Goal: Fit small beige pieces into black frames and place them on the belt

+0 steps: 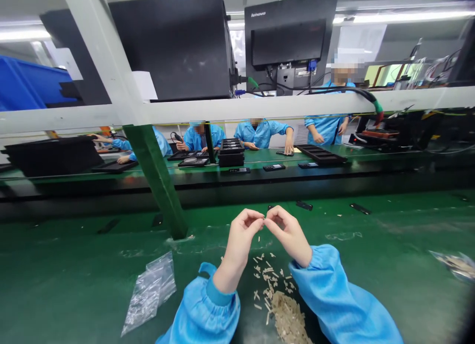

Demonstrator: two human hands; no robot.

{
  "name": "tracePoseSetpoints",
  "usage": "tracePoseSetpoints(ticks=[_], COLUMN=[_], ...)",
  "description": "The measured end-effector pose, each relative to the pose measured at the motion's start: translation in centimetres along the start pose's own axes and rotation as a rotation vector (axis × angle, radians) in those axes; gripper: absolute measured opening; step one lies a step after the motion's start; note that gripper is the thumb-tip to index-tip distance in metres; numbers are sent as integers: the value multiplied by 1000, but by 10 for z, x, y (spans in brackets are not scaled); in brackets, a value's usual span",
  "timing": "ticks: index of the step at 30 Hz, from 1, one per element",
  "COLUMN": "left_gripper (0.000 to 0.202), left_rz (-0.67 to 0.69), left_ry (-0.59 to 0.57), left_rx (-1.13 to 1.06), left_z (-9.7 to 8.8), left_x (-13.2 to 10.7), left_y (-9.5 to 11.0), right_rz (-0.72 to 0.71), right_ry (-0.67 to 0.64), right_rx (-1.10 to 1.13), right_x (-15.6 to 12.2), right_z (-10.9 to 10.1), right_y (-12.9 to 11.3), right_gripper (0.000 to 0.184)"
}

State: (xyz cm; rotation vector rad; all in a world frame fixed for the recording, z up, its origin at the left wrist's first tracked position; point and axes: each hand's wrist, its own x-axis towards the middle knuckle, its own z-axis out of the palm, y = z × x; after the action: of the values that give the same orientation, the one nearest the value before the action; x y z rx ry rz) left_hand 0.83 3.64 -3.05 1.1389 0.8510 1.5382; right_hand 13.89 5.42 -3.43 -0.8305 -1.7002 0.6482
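Observation:
Over the green bench top point(208, 250), my left hand point(243, 240) and my right hand point(289, 232) meet at their fingertips. Thumb and index finger are pinched on each side, around something too small to name. Below them lies a scatter of small beige strips point(269, 279), some single and some in little clumps. Nearer to me the strips thicken into a heap point(289, 317) between my forearms. Left of my left sleeve rests a crumpled clear plastic bag point(152, 289).
A green post point(158, 180) rises from the bench at left, under a white crossbar point(222, 109). Another plastic bag point(456, 265) with beige pieces lies far right. Several small dark parts point(359, 208) are along the back. Beyond, co-workers in blue point(260, 133) handle black devices and trays point(321, 154).

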Motion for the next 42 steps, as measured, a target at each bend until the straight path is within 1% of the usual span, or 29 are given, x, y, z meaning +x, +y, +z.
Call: tracePoseSetpoints(ticks=[3,6,9,13,19,22,25,28,30,32,34,38,42], left_gripper=[11,12,18,19,25,27,26,20,18,18,17,15,14], left_rz=[19,16,-8,-72,-195,-194,-176,-124,-73,-26,11,56,95], left_ry=[-10,-45,-68,-173,-353,-409,-396,-302,-239,-207,-197,-212,-207], left_rx=[29,38,22,6,112,152,177,209,230,262,319,422,470], left_z=[3,4,2,-4,-11,-11,-11,-10,-10,-10,-10,-11,-11], left_x=[-1,-2,0,3,4,3,4,5,6,5,4,1,-1], left_y=[0,1,1,1,7,9,7,4,2,2,3,6,11], right_rz=[50,69,71,32,-29,-47,-91,-203,-290,-347,-375,-393,-385], right_ry=[25,12,-6,-74,-138,-156,-139,-28,6,-13,-39,-79,-74], right_rx=[19,21,26,45,21,-7,-43,-179,-314,-425,-484,-512,-501], right_x=[0,0,0,1,2,1,1,-1,-3,-4,-5,-5,-5], right_z=[-1,-3,-5,-10,-17,-19,-17,-13,-11,-9,-9,-11,-11], right_y=[0,0,-1,-4,-7,-7,-6,-6,-6,-6,-6,-7,-7], right_gripper=[18,19,20,22,19,17,14,10,9,8,8,11,15])
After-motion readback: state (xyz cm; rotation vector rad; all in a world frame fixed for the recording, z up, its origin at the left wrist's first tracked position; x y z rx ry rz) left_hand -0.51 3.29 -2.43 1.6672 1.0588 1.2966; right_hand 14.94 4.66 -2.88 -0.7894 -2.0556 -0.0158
